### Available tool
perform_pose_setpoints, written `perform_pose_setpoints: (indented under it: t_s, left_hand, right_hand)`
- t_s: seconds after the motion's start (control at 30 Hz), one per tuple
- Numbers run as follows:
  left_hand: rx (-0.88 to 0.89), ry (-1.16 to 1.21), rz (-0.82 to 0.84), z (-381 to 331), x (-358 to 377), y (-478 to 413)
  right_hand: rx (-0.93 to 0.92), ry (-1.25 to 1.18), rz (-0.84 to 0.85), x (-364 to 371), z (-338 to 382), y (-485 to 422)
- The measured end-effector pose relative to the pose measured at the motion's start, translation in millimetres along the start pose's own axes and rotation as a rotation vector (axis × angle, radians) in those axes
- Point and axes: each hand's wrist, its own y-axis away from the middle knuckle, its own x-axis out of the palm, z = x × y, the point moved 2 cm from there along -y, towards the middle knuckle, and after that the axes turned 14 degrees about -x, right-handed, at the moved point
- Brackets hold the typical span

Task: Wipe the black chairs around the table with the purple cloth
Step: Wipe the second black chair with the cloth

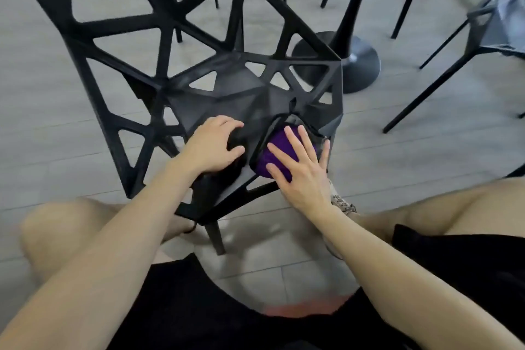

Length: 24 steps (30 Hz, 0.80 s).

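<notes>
cloth not out of its pouch yet, so we judge no wiping has begun.
nearest us, our right hand lies flat, fingers straight, on the purple cloth, which sits inside the open zip mouth of a black pouch on the chair seat. our left hand curls on the pouch just beside it, gripping it. further off, the table base and another black chair wait.

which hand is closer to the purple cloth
Right. The right hand lies flat on the purple cloth, fingers straight. The left hand rests on the black chair seat beside the cloth, not touching it.
</notes>
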Motion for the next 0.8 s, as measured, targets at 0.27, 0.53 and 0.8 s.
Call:
perform_pose_setpoints:
  t_s: [0.27,0.53,0.8]
  left_hand:
    - [-0.083,0.003,0.078,-48,-4,-67]
    - [-0.15,0.027,0.121,-97,16,-91]
    - [-0.181,-0.126,0.193,-109,18,-79]
  right_hand:
    - [0.457,-0.13,-0.038,1,-94,-50]
    - [0.843,-0.304,0.068,-22,-174,-137]
    - [0.864,-0.359,0.066,-36,-163,-126]
